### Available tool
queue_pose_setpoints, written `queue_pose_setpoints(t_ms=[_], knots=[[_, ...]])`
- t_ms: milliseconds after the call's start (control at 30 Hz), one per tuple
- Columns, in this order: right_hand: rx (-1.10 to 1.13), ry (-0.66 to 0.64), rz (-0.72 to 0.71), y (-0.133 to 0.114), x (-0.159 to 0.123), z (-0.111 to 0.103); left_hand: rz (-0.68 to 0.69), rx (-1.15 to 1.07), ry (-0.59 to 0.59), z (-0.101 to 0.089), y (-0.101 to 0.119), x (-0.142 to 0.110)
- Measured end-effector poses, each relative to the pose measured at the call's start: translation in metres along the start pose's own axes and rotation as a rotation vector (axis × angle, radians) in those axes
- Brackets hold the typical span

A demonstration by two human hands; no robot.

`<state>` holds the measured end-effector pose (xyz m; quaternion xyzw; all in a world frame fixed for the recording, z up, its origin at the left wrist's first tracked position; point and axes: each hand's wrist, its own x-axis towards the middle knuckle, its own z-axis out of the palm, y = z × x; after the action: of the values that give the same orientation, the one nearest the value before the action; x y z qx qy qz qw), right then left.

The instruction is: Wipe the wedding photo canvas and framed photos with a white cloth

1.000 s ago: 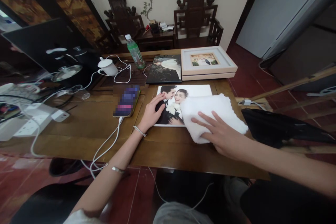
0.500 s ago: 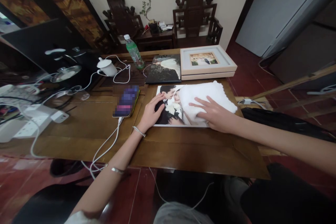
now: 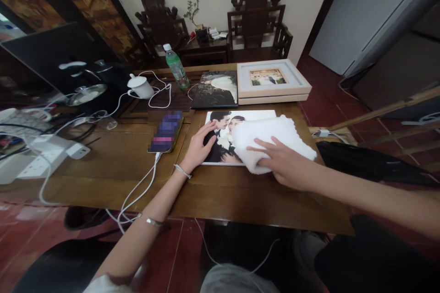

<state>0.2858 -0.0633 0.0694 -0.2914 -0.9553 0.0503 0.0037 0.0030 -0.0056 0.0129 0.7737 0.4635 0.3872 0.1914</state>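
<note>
A photo panel [image 3: 222,145] showing a couple lies flat on the wooden table in front of me. My left hand [image 3: 202,143] rests on its left edge, fingers stretched and slightly apart, holding nothing. Over the panel's right part is spread a white fluffy towel [image 3: 264,132], its near corner hanging past the panel's front edge. Pressing on the towel from above is my right hand [image 3: 280,160]; the fingers are partly spread and the cloth is gripped near the thumb side. The panel's lower right part is hidden beneath towel and hand.
Behind the panel lie a dark photo panel [image 3: 215,89] and stacked pale frames [image 3: 275,96]. On the left are a phone [image 3: 167,130] on a charging cable, a lidded white cup [image 3: 140,87], a green bottle [image 3: 177,66] and a power strip [image 3: 44,158] with tangled cables.
My right hand has drawn the towel toward me and slightly right, baring the panel's upper right edge. My left hand stays in place.
</note>
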Motion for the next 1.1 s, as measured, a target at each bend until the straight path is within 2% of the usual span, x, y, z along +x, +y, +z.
queue_pose_setpoints(t_ms=[100,200,300,400,500,633,700,767,933,1100], knots=[[-0.010,0.064,0.006,0.029,0.007,0.002,-0.006,-0.005,-0.004,0.000,0.001,0.000],[-0.036,0.078,0.070,0.055,0.017,0.003,-0.010,-0.008,-0.006,0.000,0.001,0.000],[-0.046,0.072,0.154,0.063,0.024,0.003,-0.009,-0.013,-0.001,0.000,0.001,0.000],[-0.077,0.080,0.172,0.049,0.021,0.006,-0.012,-0.014,-0.002,0.000,0.001,0.000],[-0.094,0.072,0.144,0.020,0.009,0.009,-0.014,-0.008,0.000,0.000,0.000,0.000],[-0.016,-0.010,0.094,-0.019,-0.008,0.004,-0.011,0.005,0.001,0.000,0.000,0.000],[0.033,-0.035,0.066,-0.029,-0.012,0.000,-0.013,0.010,0.000,0.000,0.000,0.000],[0.070,-0.042,0.050,-0.028,-0.012,-0.004,-0.015,0.012,0.000,0.000,0.000,0.000],[0.078,0.026,0.036,0.010,0.000,-0.006,-0.014,0.008,-0.008,0.000,0.001,0.000],[0.010,0.041,0.152,0.054,0.015,-0.009,-0.016,0.004,-0.010,0.000,0.001,0.000]])
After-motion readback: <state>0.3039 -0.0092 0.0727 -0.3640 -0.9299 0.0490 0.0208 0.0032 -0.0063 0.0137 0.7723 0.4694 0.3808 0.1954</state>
